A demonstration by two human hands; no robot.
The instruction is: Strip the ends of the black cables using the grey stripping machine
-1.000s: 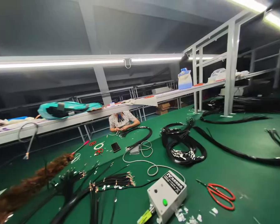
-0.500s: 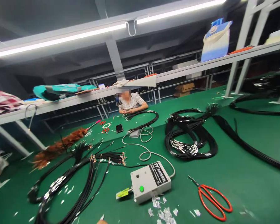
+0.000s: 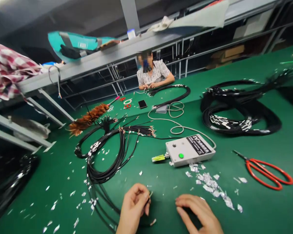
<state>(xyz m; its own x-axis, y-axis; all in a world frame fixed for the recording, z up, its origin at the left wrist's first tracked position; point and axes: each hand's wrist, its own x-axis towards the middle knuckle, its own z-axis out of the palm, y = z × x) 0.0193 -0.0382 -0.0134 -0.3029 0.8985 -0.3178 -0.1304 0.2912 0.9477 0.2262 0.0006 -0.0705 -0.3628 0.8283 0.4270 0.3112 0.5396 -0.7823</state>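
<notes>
Head view shows us our left hand over the near part of the green counter, its fingers curled narrow around a thin cable end whose pale tip pokes out by the thumb. Our right hand is just beside it, palm down, with a moderate gap between thumb and fingers; we see nothing held in it.

The black cable bundle lies looped toward the left edge of the counter, with white tags on it. Some of its strands run toward the near edge and pass behind our left hand, and another bare cable tip shows just right of our left wrist.

Beyond our hands we see a grey box with a green button and a yellow-green clip on its left side. White scraps lie between the box and the near edge. Red-handled scissors rest toward the right edge, and a larger black coil lies farther back.

Toward the far edge are a phone and a brown duster, the duster farther left. A person sits across from us, both hands close together at a cable loop.
</notes>
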